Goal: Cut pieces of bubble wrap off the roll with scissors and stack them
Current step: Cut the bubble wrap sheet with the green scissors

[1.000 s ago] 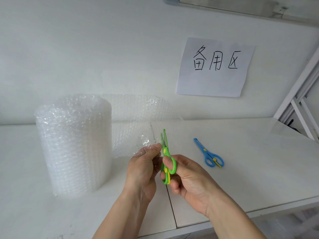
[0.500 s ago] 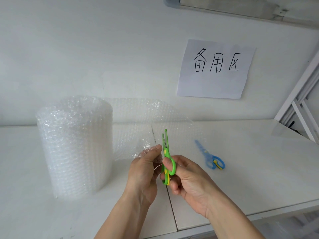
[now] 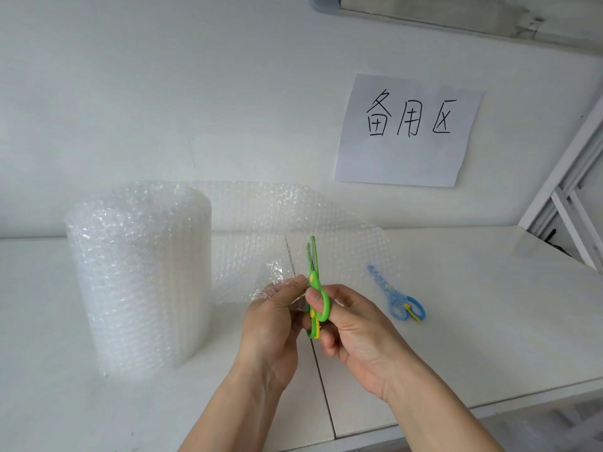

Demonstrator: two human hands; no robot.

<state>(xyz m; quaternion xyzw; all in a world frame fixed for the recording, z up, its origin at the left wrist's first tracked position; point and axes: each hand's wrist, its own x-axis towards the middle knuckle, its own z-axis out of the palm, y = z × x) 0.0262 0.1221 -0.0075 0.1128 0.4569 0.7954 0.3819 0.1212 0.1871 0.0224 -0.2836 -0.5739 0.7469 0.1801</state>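
A big roll of bubble wrap (image 3: 140, 275) stands upright on the left of the white table (image 3: 473, 321). Its loose sheet (image 3: 261, 236) trails out to the right, behind my hands. My left hand (image 3: 270, 324) pinches the sheet's lower edge between thumb and fingers. My right hand (image 3: 355, 334) grips green scissors (image 3: 314, 288) by the handles, blades pointing up into the sheet, just right of my left thumb. The blades look almost closed.
Blue scissors (image 3: 396, 298) lie on the table to the right, their blades half under the sheet's free end. A paper sign (image 3: 408, 132) hangs on the wall. A white shelf frame (image 3: 567, 203) stands at the far right. A seam runs down the table's middle.
The sheet's free end has swung out to the right and now covers the blue scissors' blades. The green blades have closed a little. Both hands stay in place.
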